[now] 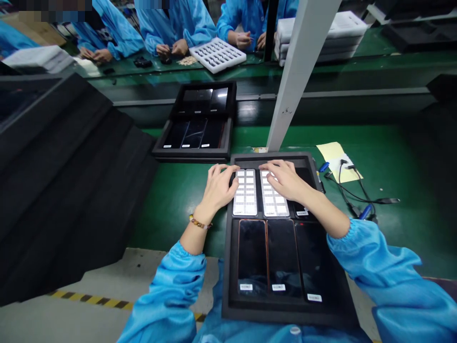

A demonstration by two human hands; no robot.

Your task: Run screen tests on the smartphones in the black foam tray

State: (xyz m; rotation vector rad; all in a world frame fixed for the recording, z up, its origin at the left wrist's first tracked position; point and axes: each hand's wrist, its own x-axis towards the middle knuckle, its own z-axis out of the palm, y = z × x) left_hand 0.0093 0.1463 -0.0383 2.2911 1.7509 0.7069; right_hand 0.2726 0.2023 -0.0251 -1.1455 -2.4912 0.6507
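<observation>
Well, a green worktop [178, 200] bears black trays [271, 312], workers [174, 21] opposite.

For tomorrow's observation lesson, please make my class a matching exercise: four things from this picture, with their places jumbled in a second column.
Column 1
1. Left hand
2. Right hand
3. Yellow paper
4. White slotted tray

Column 2
A. Partly under black cables
B. Over the upper part of the right-hand lit screen
C. On the far bench
D. At the left edge of the left-hand lit screen

Pairs: 1-D, 2-B, 3-A, 4-C
</observation>
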